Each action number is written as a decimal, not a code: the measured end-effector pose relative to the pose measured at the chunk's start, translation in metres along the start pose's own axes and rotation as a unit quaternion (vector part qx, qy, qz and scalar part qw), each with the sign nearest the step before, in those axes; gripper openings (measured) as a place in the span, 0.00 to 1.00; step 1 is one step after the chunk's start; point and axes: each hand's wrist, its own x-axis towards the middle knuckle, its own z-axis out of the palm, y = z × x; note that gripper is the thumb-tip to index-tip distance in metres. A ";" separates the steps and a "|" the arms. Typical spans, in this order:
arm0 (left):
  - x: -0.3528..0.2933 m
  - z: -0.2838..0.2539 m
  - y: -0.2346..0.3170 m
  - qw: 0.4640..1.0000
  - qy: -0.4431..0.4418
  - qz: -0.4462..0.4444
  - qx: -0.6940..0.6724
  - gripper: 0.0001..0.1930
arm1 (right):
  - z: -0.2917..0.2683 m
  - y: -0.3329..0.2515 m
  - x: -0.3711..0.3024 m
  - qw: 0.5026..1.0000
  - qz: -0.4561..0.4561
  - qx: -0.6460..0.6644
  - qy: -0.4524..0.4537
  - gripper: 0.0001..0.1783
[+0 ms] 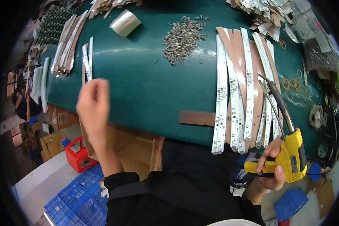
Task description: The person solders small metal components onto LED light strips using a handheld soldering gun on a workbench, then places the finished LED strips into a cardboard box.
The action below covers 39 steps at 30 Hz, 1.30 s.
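A yellow soldering gun [291, 156] is gripped in my right hand [271, 165], fingers wrapped about its handle and trigger. Its bent metal tube and thin tip reach up over the right part of a row of LED circuit strips [233, 109], white on one face and brown on the other. Over the left of the table, my left hand [93, 103] is smeared by motion, with the fingers seemingly curled. Just beyond it lie a few narrow LED strips [87, 62], their near ends partly hidden by that hand.
A pile of small metal parts [182, 39] and a tape roll [125, 23] lie on the green table [147, 83]. Strip bundles [68, 45] stand far left. Rubber bands [292, 84] lie at right. A cardboard box [133, 147] sits below the front edge.
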 end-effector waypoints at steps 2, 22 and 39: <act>-0.018 0.045 0.056 0.957 -0.171 0.081 -0.219 0.08 | -0.005 -0.001 0.003 1.000 -0.005 -0.015 0.013 0.34; -0.034 0.104 0.108 0.787 -0.442 0.022 -0.430 0.12 | -0.021 -0.001 -0.005 1.000 -0.007 -0.001 0.008 0.26; -0.018 0.102 0.099 0.864 -0.432 0.154 -0.205 0.12 | -0.003 -0.001 0.006 1.000 -0.017 0.002 0.008 0.32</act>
